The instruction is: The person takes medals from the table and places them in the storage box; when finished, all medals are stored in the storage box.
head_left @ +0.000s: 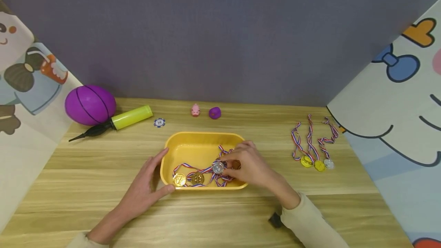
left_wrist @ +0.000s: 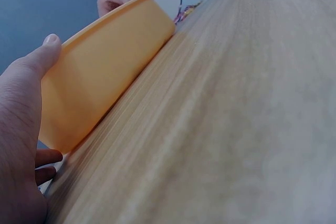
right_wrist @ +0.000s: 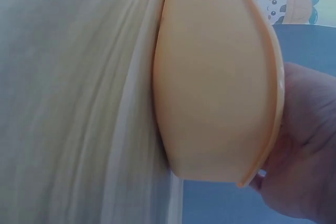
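Inside, toward the near right of a yellow tray (head_left: 203,141): a silver medal (head_left: 218,167), pinched between thumb and fingers (head_left: 230,162) of the right hand (head_left: 249,165), ribbon tangled beneath. Just left of it, lying along the tray's near wall, a bronze medal (head_left: 198,178) and a gold medal (head_left: 179,180), striped ribbons looping across the floor of the tray. Steadying the tray's left end, the left hand (head_left: 146,186): fingers straight and slightly spread, thumb against the near left corner, palm resting on the bench (head_left: 103,163). Well to the right of the tray, three more medals (head_left: 317,163) laid out side by side, ribbons stretched toward the far edge. Farther back, near the grey wall, a small pink pig figure (head_left: 195,110) and a purple toy (head_left: 214,113) just beside it. Off to the far left, a blue chip (head_left: 159,122), a yellow-green hand pump (head_left: 118,121) with black nozzle, and touching its far side a purple ball (head_left: 90,104).
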`<state>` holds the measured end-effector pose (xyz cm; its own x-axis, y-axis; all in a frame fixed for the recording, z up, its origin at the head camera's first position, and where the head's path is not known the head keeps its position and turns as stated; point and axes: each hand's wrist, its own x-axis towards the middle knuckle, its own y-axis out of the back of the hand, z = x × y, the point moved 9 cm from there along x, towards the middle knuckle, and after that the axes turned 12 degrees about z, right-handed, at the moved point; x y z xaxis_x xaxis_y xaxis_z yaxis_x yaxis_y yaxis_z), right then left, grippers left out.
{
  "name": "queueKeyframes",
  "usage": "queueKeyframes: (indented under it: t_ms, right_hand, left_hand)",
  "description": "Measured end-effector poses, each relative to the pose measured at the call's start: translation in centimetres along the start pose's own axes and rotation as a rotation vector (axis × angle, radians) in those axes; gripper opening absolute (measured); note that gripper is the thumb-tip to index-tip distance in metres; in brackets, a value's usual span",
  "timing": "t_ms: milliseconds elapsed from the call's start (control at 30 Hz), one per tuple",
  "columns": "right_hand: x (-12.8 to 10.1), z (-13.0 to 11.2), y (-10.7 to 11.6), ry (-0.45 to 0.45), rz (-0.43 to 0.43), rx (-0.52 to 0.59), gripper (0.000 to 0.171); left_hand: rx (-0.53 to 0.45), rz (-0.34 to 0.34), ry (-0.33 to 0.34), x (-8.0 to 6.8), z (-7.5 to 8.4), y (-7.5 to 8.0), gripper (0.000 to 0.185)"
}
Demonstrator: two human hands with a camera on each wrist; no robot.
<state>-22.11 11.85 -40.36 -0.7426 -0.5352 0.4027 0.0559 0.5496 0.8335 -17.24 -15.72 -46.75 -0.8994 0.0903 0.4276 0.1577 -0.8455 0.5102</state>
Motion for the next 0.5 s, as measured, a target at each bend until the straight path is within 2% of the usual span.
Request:
queueKeyframes:
  t_ms: [133,333,500]
  right_hand:
    - [-0.5,0.1,1.1,0.006,0.101,0.046,0.034]
    - [-1.7,0.5,3.3,0.031,0.335,0.127,0.031]
    - [-3.2,1.7,5.0,0.008,0.495,0.243,0.035]
  left_hand:
    - [0.001,0.000,0.005,0.0,-0.1,0.0,0.110]
    - [0.004,-0.007,0.027,-0.1,-0.2,-0.1,0.109]
    - [0.002,-0.002,0.018,-0.1,-0.2,-0.1,0.109]
